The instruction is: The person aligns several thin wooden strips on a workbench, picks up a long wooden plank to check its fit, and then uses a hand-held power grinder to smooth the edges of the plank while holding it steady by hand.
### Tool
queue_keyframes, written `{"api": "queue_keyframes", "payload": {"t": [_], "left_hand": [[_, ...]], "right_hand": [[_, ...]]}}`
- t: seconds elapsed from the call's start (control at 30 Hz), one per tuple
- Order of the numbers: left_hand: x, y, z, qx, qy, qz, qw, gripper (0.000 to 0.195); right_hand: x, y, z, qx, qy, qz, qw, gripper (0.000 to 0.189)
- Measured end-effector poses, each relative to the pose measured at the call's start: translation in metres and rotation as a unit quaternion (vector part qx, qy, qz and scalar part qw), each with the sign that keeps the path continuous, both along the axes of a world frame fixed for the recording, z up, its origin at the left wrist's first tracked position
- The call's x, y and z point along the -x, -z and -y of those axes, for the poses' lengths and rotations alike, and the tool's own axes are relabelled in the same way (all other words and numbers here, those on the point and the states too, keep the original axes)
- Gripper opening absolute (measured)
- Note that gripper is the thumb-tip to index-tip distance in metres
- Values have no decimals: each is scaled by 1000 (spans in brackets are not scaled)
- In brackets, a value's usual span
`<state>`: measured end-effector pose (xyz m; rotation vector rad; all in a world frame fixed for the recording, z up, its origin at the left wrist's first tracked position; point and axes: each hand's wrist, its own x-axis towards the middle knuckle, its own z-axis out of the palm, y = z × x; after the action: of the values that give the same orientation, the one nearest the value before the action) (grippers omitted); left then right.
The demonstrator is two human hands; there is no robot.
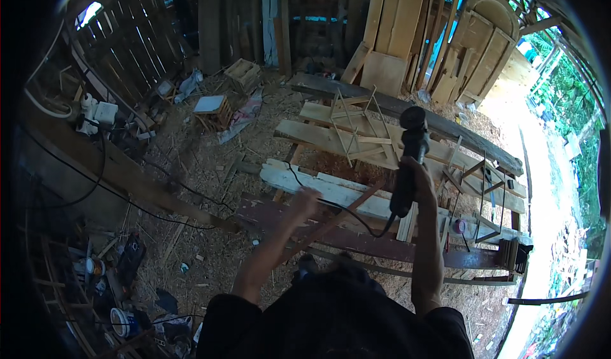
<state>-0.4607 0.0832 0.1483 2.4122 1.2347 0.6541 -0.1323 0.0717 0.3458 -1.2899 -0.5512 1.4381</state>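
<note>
My right hand (421, 180) is closed around the body of a dark angle grinder (409, 168), whose round head points away from me. From the tool's lower end a black power cord (353, 211) droops in a curve and runs left to my left hand (308, 200). The fingers of that hand are curled at the cord, which reappears beyond it over a pale board (329, 184). Below the cord, a thin reddish-brown wooden strip (329, 225) lies diagonally across the boards of a low plank bench.
Thin wooden frames (365, 127) rest on the planks, with more frames (487, 192) at the right. A roll of tape (459, 226) lies near them. Cords cross a beam (181, 201) at left. A wooden crate (212, 110) stands on the shaving-strewn floor; buckets (123, 322) stand lower left.
</note>
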Motion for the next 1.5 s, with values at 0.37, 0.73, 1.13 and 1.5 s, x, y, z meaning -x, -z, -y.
{"api": "queue_keyframes", "payload": {"t": [0.37, 0.73, 1.13, 1.5], "left_hand": [[123, -39, -94, -45, -301, -75, 950, 34], [245, -40, -33, -22, -411, -333, 848, 30], [88, 66, 63, 164, -48, 3, 985, 16], [15, 121, 104, 240, -111, -199, 944, 33]], "right_hand": [[-2, 49, 42, -71, 101, 31, 992, 25], [87, 88, 30, -46, 106, -84, 990, 35], [-4, 41, 76, -33, 77, 55, 995, 28], [-106, 121, 167, 139, 121, 77, 980, 33]]}}
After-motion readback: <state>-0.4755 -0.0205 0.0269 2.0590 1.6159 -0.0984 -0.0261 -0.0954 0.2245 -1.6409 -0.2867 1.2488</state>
